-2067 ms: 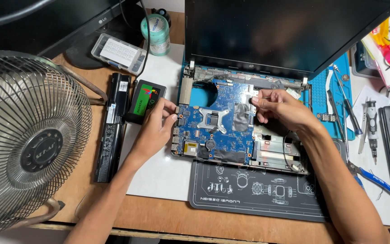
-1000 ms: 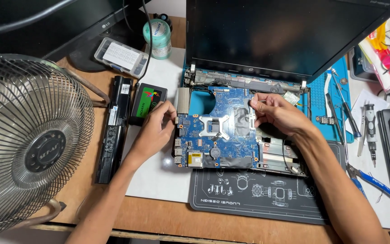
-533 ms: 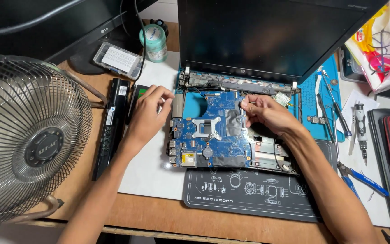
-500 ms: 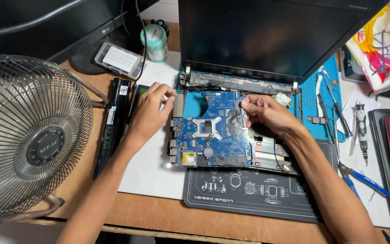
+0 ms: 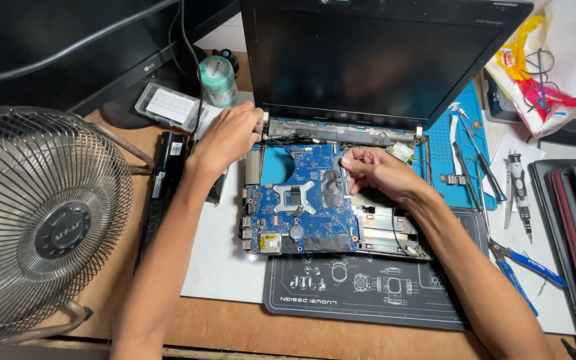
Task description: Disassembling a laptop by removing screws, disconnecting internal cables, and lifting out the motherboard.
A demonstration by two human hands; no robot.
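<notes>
Now, motherboard: your blue motherboard (image 5: 301,200) lies flat in the opened laptop base (image 5: 395,230), below the dark screen (image 5: 368,60).
Right hand: your right hand (image 5: 375,170) rests on the board's upper right edge, fingers pinched together on it.
Left hand: your left hand (image 5: 228,137) sits at the base's upper left corner by the hinge, fingers curled; whether they grip anything, you cannot tell.
Table: wooden table (image 5: 228,327), black mat (image 5: 368,293) in front, 1 metal fan (image 5: 35,227) far left, blue pliers (image 5: 521,263) right.

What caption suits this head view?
Left hand at the opened laptop's hinge; right hand pinching the blue motherboard.
</notes>
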